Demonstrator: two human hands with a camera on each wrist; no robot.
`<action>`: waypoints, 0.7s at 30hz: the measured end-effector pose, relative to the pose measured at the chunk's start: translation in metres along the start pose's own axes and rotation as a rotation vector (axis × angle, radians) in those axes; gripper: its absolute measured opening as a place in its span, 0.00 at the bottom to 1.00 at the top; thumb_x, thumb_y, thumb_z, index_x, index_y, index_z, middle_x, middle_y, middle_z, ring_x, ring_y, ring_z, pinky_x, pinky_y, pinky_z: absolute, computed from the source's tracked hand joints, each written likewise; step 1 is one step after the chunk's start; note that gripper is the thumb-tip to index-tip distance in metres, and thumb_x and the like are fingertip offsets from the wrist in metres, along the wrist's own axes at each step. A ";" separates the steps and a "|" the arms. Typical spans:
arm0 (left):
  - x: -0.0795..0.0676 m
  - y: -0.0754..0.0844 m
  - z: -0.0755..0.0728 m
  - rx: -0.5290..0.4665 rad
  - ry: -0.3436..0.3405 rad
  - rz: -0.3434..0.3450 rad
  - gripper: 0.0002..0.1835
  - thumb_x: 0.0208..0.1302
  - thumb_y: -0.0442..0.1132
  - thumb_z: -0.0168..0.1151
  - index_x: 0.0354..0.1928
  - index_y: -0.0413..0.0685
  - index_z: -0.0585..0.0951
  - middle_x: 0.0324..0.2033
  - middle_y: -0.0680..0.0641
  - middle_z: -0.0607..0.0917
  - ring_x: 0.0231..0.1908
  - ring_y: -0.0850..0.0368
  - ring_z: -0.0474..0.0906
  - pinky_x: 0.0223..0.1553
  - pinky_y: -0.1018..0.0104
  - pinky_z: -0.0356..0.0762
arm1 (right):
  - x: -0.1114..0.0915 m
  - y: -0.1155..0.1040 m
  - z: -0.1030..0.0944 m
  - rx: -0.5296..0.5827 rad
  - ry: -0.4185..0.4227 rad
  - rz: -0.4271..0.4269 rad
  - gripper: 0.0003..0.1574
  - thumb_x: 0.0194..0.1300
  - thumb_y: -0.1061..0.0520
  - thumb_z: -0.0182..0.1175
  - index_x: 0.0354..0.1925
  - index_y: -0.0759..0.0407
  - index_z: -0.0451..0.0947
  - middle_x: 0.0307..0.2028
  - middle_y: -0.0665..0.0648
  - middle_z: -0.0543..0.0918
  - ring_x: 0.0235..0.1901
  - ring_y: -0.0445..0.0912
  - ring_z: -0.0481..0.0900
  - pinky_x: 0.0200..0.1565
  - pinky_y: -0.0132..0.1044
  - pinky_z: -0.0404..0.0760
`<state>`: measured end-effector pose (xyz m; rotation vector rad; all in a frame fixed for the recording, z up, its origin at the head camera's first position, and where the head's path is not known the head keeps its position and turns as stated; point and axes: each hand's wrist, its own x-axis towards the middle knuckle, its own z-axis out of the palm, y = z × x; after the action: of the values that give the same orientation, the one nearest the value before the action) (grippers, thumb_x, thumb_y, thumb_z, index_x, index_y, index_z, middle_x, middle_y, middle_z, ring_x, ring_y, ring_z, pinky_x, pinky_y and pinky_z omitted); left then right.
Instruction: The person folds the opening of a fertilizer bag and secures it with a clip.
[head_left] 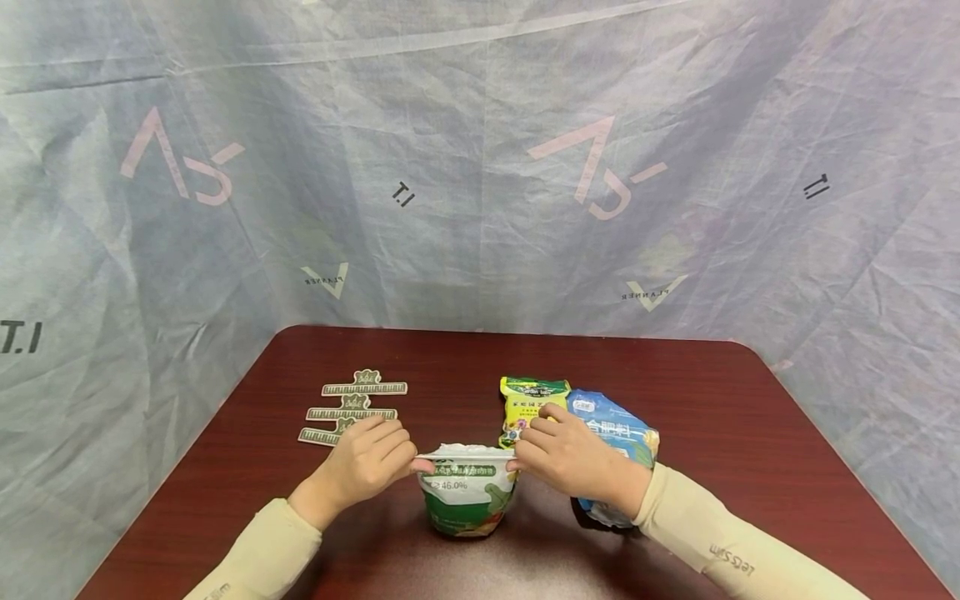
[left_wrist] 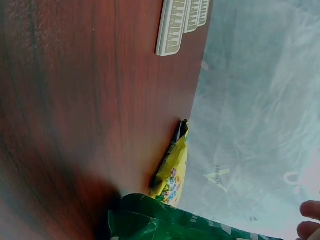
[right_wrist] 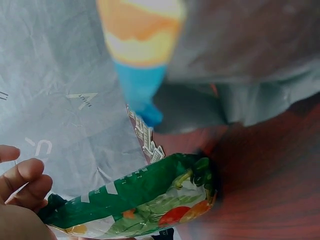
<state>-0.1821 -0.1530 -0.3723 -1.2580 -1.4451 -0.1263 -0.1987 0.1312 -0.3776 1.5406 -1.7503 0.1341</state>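
A green and white food bag stands upright at the near middle of the table, with vegetable pictures on its lower part. My left hand pinches the left end of its top edge. At the right end, my right hand pinches the same edge, so the top is stretched straight between both hands. In the right wrist view the bag shows its green side, with the right hand at its top. Only fingertips show in the left wrist view, beside the green bag.
Three pale clips with ruler-like bars lie behind the left hand. A yellow packet lies behind the right hand. Next to it, partly under the right forearm, is a blue bag. Fabric walls surround the dark red table.
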 end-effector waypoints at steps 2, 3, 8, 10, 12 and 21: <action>0.000 0.000 0.001 0.003 0.002 0.002 0.24 0.65 0.49 0.53 0.13 0.48 0.64 0.11 0.55 0.66 0.13 0.62 0.64 0.17 0.73 0.62 | 0.000 0.000 0.000 -0.002 0.006 0.000 0.19 0.71 0.49 0.45 0.23 0.53 0.66 0.19 0.47 0.67 0.19 0.39 0.64 0.34 0.37 0.67; 0.000 0.000 0.001 0.004 0.003 0.003 0.24 0.65 0.49 0.53 0.13 0.48 0.64 0.11 0.55 0.66 0.13 0.62 0.64 0.17 0.73 0.62 | 0.000 0.000 0.000 0.000 0.012 -0.001 0.19 0.71 0.49 0.45 0.23 0.53 0.66 0.19 0.47 0.67 0.19 0.39 0.64 0.33 0.37 0.67; -0.001 0.000 0.001 -0.002 0.005 0.004 0.24 0.65 0.49 0.53 0.13 0.48 0.63 0.11 0.55 0.66 0.13 0.62 0.64 0.16 0.73 0.62 | 0.000 -0.002 0.001 0.030 0.030 0.003 0.19 0.71 0.50 0.45 0.23 0.53 0.65 0.18 0.47 0.65 0.19 0.39 0.63 0.32 0.36 0.66; -0.001 0.000 0.001 -0.005 0.005 0.007 0.24 0.65 0.48 0.53 0.13 0.48 0.63 0.11 0.55 0.66 0.13 0.62 0.64 0.16 0.73 0.62 | 0.000 -0.002 0.001 0.038 0.032 0.005 0.19 0.71 0.50 0.44 0.23 0.53 0.64 0.18 0.47 0.65 0.19 0.39 0.63 0.33 0.36 0.67; -0.001 0.000 0.001 -0.006 0.007 0.011 0.24 0.65 0.48 0.53 0.13 0.48 0.64 0.11 0.55 0.66 0.13 0.62 0.64 0.17 0.73 0.62 | 0.000 -0.002 0.001 0.051 0.038 0.002 0.19 0.72 0.50 0.44 0.23 0.53 0.65 0.18 0.47 0.65 0.19 0.39 0.62 0.32 0.36 0.66; -0.001 -0.002 0.000 -0.027 -0.005 0.025 0.23 0.65 0.48 0.54 0.13 0.47 0.65 0.12 0.54 0.67 0.14 0.62 0.65 0.17 0.74 0.64 | 0.000 -0.002 0.003 0.072 0.045 -0.014 0.18 0.72 0.51 0.44 0.23 0.53 0.64 0.19 0.47 0.63 0.19 0.39 0.59 0.31 0.35 0.61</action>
<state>-0.1837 -0.1548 -0.3722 -1.2990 -1.4355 -0.1258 -0.1985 0.1285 -0.3806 1.5887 -1.7160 0.2261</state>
